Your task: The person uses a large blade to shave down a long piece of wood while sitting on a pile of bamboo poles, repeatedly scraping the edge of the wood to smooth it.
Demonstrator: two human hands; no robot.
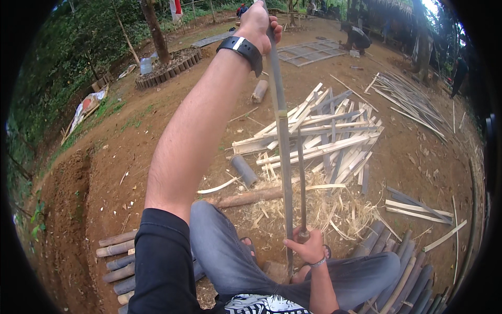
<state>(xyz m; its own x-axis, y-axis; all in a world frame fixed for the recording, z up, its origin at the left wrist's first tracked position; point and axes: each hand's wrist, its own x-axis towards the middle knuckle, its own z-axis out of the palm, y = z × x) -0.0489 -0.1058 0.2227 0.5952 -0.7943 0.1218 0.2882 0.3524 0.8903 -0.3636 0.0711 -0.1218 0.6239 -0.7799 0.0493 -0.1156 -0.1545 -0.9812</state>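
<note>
My left hand (pixel 258 27), raised high with a black watch (pixel 241 46) on its wrist, is closed around the upper part of a long bamboo strip (pixel 285 162). The strip stands nearly upright between my knees, its lower end down by my feet. Low beside it, my right hand (pixel 309 246) is wrapped round the handle of a long narrow knife (pixel 302 183), whose blade points up alongside the strip. My right thumb is close to the strip; whether it touches I cannot tell. Pale shavings (pixel 334 212) cover the ground ahead of my feet.
A pile of split bamboo strips (pixel 334 131) lies ahead. Cut bamboo poles (pixel 117 248) are stacked at my left, more poles (pixel 413 277) at my right. A log (pixel 243 198) lies across in front. Farther off, a person (pixel 358 37) bends near a bamboo lattice (pixel 311 52).
</note>
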